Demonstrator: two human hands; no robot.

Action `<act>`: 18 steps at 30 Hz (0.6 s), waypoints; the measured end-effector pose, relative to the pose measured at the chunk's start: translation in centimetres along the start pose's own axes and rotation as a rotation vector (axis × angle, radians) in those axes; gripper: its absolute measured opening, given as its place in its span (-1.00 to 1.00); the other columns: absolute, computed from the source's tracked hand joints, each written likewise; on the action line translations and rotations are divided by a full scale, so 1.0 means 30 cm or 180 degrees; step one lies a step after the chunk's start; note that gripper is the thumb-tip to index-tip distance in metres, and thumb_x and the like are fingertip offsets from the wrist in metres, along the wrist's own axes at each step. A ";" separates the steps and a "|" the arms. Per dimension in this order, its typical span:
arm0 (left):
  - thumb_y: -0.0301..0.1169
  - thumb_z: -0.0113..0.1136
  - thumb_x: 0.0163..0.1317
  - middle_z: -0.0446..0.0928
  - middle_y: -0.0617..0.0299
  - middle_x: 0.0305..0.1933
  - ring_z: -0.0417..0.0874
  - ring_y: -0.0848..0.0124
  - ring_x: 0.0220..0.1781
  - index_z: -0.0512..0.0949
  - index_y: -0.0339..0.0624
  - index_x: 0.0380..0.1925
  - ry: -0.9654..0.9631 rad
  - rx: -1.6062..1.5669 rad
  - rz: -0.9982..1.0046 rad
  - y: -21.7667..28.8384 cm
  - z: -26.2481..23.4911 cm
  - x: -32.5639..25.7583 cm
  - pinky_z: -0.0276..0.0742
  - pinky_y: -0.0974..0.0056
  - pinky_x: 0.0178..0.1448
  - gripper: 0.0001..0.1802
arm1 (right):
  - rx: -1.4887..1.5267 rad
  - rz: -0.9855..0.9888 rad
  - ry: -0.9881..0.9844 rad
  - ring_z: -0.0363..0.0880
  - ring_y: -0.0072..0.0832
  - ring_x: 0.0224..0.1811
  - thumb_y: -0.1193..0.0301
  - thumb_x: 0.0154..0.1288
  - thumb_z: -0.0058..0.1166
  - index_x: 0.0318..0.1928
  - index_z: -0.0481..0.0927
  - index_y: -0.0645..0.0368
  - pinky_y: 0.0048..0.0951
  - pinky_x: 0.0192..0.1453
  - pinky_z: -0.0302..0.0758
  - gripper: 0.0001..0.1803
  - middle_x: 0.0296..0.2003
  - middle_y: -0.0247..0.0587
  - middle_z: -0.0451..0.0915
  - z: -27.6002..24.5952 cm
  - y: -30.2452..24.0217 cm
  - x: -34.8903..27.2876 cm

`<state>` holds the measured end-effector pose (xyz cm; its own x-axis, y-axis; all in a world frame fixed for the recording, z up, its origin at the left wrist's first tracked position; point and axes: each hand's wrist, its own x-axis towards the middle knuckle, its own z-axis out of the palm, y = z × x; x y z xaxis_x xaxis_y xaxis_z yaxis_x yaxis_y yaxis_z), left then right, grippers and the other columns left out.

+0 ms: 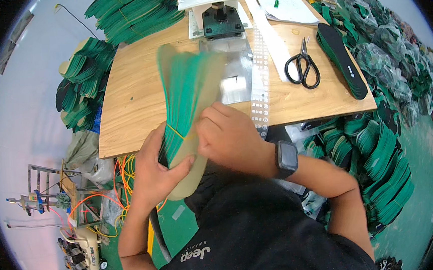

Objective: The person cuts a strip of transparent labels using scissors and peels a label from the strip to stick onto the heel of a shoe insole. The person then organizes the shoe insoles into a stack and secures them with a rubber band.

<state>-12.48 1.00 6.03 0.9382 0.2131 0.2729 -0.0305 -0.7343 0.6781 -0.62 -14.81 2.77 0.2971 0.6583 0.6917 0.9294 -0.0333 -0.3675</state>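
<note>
My left hand [158, 164] is wrapped round a bundle of shoe insoles [183, 92], green between beige outer faces, with the thumb lying across the near beige face. The bundle is held tilted up over the table's front edge, its far end fanned and blurred. Around its middle runs a thin yellow rubber band [175, 132]. At the bundle's right side my right hand [226, 134] is closed, the band leading to its curled fingers; the fingertips are partly hidden. A dark watch is on the right wrist.
A press machine [221, 19] stands at the back of the wooden table [134, 100]. Black scissors [303, 68] and a black-topped insole stack [342, 61] lie on the right. More insole stacks [132, 13] rise at the back left; others [379, 168] pile below right. Hoses [124, 176] hang at left.
</note>
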 end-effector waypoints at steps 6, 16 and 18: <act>-0.42 0.39 -0.21 0.52 0.00 0.02 0.56 0.04 0.05 0.42 -0.22 0.14 -0.0768 0.0838 0.1187 -0.082 -0.187 0.063 0.47 0.14 0.12 -0.23 | 0.3934 0.0343 -0.1632 0.52 -0.44 -0.27 0.43 0.22 0.12 -0.45 0.49 0.14 -0.49 -0.15 0.42 -0.87 -0.36 -0.28 0.54 0.014 -0.008 -0.077; -0.39 0.26 -0.18 0.54 0.00 0.01 0.55 0.01 0.02 0.51 -0.24 -0.01 0.0165 0.1131 0.1952 -0.142 -0.247 0.123 0.46 0.07 0.08 -0.41 | 0.4743 0.0196 0.1527 0.55 -0.59 -0.35 -0.04 0.45 -0.28 0.33 0.19 0.41 -0.65 -0.34 0.47 -0.24 -0.33 -0.14 0.60 -0.495 0.140 -0.077; -0.46 0.25 -0.27 0.57 0.05 -0.02 0.59 0.07 -0.04 0.55 -0.23 -0.08 0.0534 0.1531 0.2394 -0.097 -0.269 0.138 0.48 0.07 0.02 -0.43 | 0.3759 0.1559 0.1240 0.54 -0.49 -0.15 -0.21 0.42 -0.42 0.24 0.32 0.49 -0.55 -0.15 0.45 -0.10 -0.21 -0.13 0.61 -0.487 0.175 -0.037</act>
<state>-11.30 9.21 10.69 0.6652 -0.3678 0.6498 -0.4319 -0.8994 -0.0669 7.11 -26.70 9.15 0.7699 0.5027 0.3932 0.0232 0.5936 -0.8044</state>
